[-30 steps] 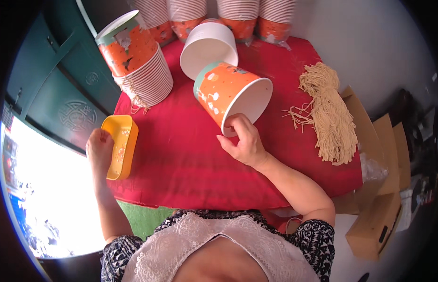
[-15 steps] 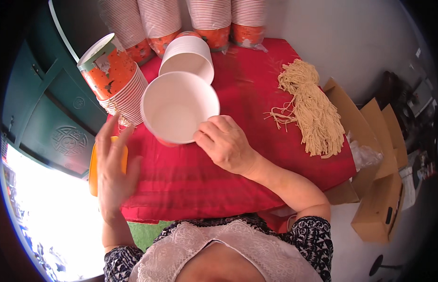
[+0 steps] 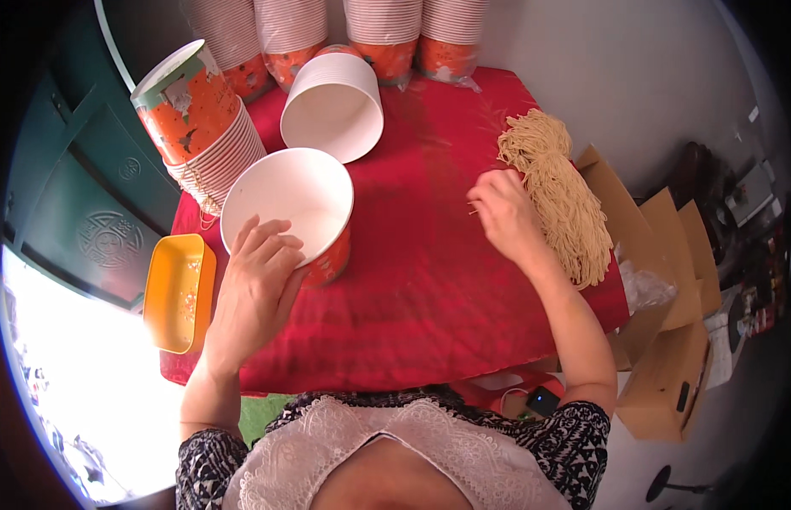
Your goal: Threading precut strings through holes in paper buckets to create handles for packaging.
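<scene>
A white-lined paper bucket (image 3: 302, 191) with an orange outside stands on the red cloth, its mouth tilted toward me. My left hand (image 3: 258, 270) grips its near rim, fingers over the edge and thumb outside. To the right lies a thick bundle of tan cords (image 3: 570, 217), tied near its far end. Beside the bundle's left edge, my right hand (image 3: 508, 212) has its fingers pinched together where loose cord ends were lying; a bit of cord shows at the fingertips.
A nested bucket stack (image 3: 196, 110) leans at the left, with another lying bucket stack (image 3: 334, 106) behind. Wrapped bucket stacks (image 3: 383, 34) line the back. A yellow tray (image 3: 180, 293) sits at the left edge. Open cardboard boxes (image 3: 667, 365) stand beyond the red tablecloth (image 3: 412, 323).
The right hand has let go of the bucket and moved right to the cords. The bucket has come down and left, and the left hand has taken its rim.
</scene>
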Demonstrator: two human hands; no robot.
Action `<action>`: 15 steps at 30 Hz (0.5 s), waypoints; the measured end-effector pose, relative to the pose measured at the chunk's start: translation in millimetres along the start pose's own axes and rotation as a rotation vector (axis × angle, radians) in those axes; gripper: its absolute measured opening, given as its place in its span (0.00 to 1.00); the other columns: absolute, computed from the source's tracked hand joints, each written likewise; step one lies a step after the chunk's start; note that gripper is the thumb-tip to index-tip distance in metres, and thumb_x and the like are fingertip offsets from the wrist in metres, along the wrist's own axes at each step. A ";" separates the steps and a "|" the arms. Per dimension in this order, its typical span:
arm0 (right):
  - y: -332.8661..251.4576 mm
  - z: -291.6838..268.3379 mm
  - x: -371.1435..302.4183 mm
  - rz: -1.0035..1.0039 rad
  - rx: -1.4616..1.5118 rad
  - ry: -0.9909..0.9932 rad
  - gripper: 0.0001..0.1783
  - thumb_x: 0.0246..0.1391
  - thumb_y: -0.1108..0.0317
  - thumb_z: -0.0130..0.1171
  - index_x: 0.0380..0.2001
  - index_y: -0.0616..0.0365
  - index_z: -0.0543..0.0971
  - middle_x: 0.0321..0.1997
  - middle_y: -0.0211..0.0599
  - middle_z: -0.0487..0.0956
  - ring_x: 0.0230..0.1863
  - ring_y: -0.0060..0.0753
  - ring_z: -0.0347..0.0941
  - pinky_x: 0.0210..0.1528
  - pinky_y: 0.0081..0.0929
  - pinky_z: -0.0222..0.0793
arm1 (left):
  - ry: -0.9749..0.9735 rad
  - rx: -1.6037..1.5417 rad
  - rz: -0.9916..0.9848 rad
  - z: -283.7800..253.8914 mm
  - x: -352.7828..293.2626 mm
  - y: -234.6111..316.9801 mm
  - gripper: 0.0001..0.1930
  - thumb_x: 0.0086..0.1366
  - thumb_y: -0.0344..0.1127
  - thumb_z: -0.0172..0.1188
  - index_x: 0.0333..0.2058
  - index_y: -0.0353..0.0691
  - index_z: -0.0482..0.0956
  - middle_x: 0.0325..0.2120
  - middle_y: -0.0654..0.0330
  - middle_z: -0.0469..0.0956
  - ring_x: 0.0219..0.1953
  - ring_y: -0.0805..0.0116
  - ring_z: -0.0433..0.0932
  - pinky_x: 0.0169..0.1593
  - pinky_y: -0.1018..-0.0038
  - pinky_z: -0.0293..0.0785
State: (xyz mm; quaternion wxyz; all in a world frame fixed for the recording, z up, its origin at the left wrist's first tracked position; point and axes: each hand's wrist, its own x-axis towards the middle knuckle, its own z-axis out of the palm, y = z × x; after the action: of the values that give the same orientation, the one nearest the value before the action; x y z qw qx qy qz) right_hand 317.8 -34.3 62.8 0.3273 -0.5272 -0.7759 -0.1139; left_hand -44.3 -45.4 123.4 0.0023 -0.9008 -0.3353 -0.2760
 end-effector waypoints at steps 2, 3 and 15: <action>23.2 1.4 -11.5 0.028 -0.056 -0.065 0.03 0.50 0.79 0.62 0.29 0.62 0.79 0.37 0.38 0.74 0.43 0.41 0.70 0.46 0.36 0.70 | 0.013 0.004 0.008 2.8 2.6 -2.7 0.05 0.56 0.26 0.63 0.32 0.36 0.76 0.37 0.56 0.77 0.54 0.52 0.73 0.64 0.48 0.62; 29.4 3.2 -16.1 0.066 -0.046 -0.113 0.04 0.49 0.79 0.63 0.30 0.63 0.80 0.36 0.37 0.74 0.42 0.41 0.70 0.46 0.36 0.70 | 0.017 0.002 0.010 4.7 4.1 -4.1 0.05 0.56 0.26 0.63 0.32 0.36 0.76 0.37 0.56 0.77 0.54 0.53 0.73 0.64 0.48 0.62; 45.7 22.4 -15.9 0.024 -0.039 -0.217 0.06 0.46 0.80 0.64 0.27 0.64 0.75 0.37 0.39 0.72 0.42 0.42 0.68 0.44 0.37 0.69 | 0.068 -0.116 -0.058 1.0 2.6 -1.3 0.12 0.51 0.26 0.68 0.34 0.36 0.75 0.40 0.53 0.78 0.53 0.52 0.74 0.64 0.49 0.63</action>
State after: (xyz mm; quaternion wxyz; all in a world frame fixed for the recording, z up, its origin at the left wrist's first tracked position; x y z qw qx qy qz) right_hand 353.6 -15.4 28.1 0.2325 -0.5519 -0.7980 -0.0671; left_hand -43.0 -42.6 123.6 -0.0467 -0.8794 -0.3443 -0.3254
